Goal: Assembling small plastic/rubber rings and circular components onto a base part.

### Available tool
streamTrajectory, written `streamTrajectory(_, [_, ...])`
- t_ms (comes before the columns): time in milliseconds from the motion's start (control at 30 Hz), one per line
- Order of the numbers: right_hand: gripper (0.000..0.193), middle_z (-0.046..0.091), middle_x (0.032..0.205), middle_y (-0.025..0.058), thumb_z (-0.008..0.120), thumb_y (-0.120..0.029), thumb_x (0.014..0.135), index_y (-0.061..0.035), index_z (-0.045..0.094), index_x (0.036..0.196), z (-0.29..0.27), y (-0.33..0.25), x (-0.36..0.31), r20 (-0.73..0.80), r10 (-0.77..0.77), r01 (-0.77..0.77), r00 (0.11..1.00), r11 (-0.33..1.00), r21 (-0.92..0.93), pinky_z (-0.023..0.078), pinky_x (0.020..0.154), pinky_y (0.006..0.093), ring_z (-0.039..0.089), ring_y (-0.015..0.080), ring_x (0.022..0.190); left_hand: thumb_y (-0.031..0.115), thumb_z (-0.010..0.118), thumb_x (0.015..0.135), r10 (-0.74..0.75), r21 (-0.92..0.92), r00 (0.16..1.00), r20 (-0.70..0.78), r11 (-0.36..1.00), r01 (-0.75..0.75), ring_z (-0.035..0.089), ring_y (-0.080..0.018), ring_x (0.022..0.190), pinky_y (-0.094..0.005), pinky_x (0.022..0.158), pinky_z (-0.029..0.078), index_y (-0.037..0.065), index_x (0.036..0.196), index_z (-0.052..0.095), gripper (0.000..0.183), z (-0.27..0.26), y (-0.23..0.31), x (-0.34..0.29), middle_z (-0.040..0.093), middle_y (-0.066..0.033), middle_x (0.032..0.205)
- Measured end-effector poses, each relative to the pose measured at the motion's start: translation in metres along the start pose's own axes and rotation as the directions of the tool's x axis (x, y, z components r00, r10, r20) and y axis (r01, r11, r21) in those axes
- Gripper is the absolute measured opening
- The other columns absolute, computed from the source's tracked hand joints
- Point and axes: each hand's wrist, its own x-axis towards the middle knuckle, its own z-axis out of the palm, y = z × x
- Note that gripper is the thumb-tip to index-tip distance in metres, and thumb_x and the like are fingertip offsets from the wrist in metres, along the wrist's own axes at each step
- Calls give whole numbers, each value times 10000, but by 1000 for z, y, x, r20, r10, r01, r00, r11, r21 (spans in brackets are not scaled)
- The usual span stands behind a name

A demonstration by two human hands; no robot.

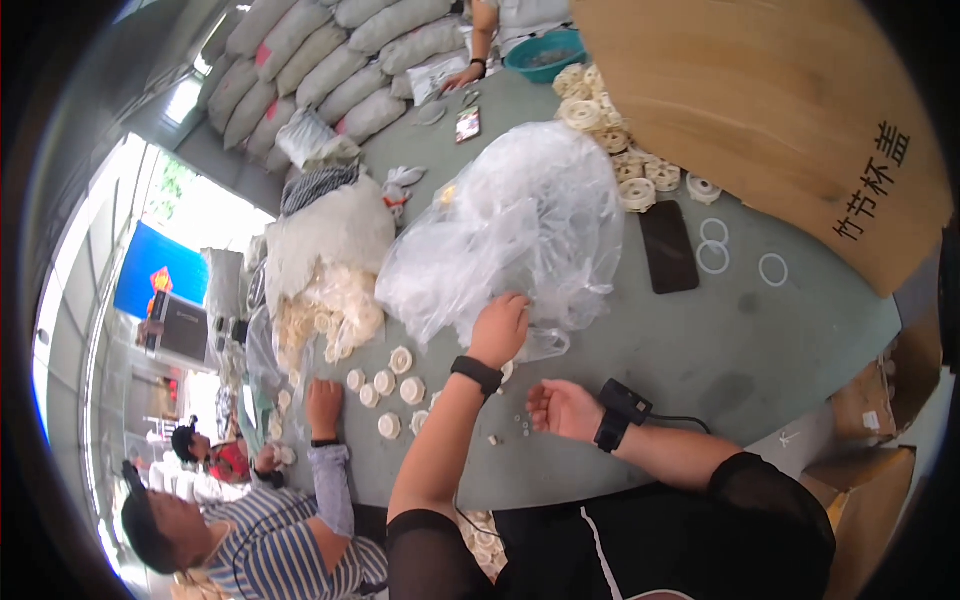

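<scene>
My left hand (501, 328) reaches forward to the near edge of a large, crumpled clear plastic bag (520, 215). Its fingers are curled closed against the film and seem to grip it. Held above the table's near side, my right hand (565, 409) is palm-up with loosely bent fingers and nothing in it. A few tiny clear rings (525, 426) and a small pale piece (492, 440) lie just left of it. Several white, round plastic caps (385, 382) are spread left of my left forearm, which hides part of them.
A dark phone (669, 247) and white rings (772, 269) lie right of the bag. Stacked cream parts (635, 175) border a big cardboard box (760, 110). A co-worker in stripes (290, 540) sits at left; another person's hand (463, 77) rests near a teal basin (546, 57).
</scene>
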Motion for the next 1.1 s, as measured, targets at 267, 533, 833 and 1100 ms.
streamTrajectory(267, [268, 605, 840, 85, 442, -282, 864, -42, 538, 935, -11, -1, 5, 70, 8, -11, 998, 999, 45, 475, 652, 324, 576, 174, 684, 138, 584, 639, 116, 38, 993, -20, 993, -115, 528, -368, 826, -431, 765, 424, 40, 937, 566, 314, 52, 2, 51, 564, -152, 897])
streamTrajectory(533, [261, 587, 815, 60, 437, -273, 856, -48, 546, 932, -10, -2, 4, 49, -15, 16, 999, 1000, -21, 462, 665, 320, 557, 169, 691, 147, 591, 664, -78, -166, 992, 97, 982, 93, 569, -339, 747, -378, 663, 440, 24, 954, 566, 316, 48, 15, 32, 589, -183, 802])
streamTrajectory(833, [262, 606, 825, 80, 416, -254, 864, -48, 562, 933, -13, -1, 4, 44, -14, 15, 999, 1000, -11, 467, 669, 322, 570, 179, 691, 4, 542, 680, 70, -432, 997, -16, 899, -70, 542, -239, 887, -295, 732, 428, 29, 982, 564, 304, 51, 28, 49, 548, -113, 934])
streamTrajectory(1100, [288, 624, 837, 114, 387, -253, 881, -30, 564, 929, -7, -3, 3, 17, -57, 57, 998, 998, -32, 475, 666, 335, 589, 197, 676, 40, 532, 637, 165, -99, 982, 93, 983, -156, 530, -366, 902, -408, 743, 453, 64, 1028, 554, 392, 68, 40, 72, 477, -169, 1079])
